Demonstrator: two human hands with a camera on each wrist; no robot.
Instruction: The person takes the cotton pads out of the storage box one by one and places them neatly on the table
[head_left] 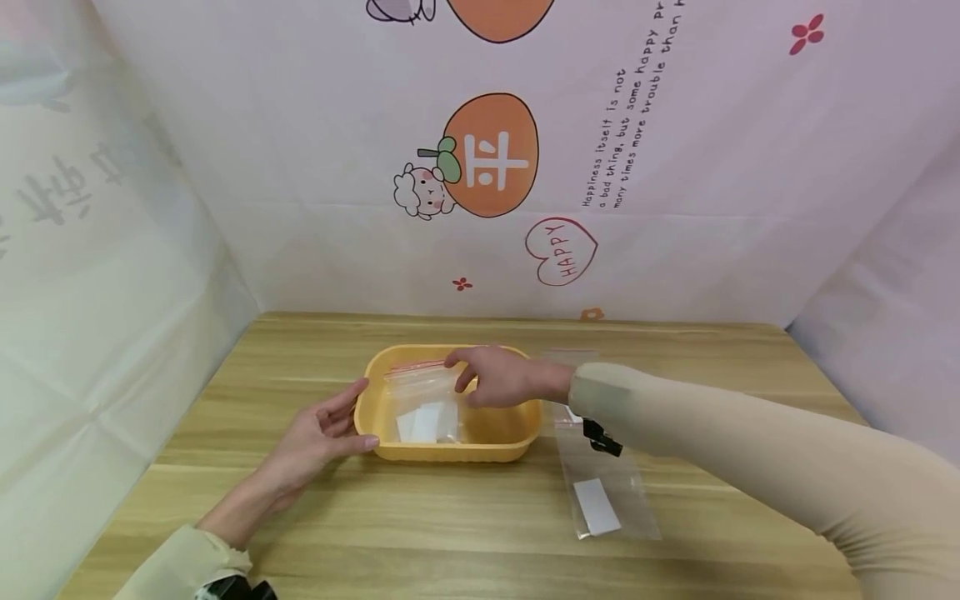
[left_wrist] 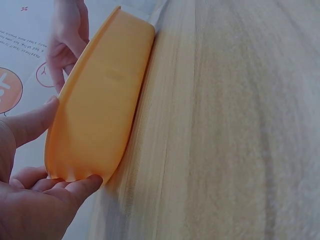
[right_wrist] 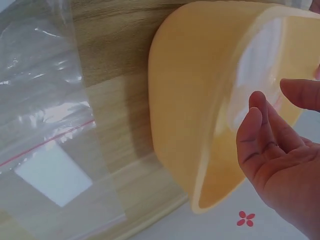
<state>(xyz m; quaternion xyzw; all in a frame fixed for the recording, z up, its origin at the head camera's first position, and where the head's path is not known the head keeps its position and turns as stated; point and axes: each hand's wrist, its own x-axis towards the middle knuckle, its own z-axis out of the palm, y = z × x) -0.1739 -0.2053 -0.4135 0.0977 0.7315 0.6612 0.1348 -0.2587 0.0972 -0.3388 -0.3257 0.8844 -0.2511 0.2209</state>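
Note:
A yellow plastic basin (head_left: 457,452) sits on the wooden table. Inside it, toward the left, lie clear zip bags (head_left: 423,383) with red seal lines and white cards in them. My left hand (head_left: 311,437) grips the basin's left end, its thumb by the rim and the other fingers against the outer wall. Over the basin's right half hovers my right hand (head_left: 498,377), fingers loosely bent. In the right wrist view, thumb and fingertips (right_wrist: 255,117) stand apart with nothing between them, and the bags show behind them.
Right of the basin, more clear zip bags (head_left: 630,500) lie flat, one holding a white card (head_left: 597,506); the right sleeve (head_left: 675,412) partly covers them. A printed white cloth (head_left: 337,250) hangs behind the table (head_left: 420,525) and along its sides.

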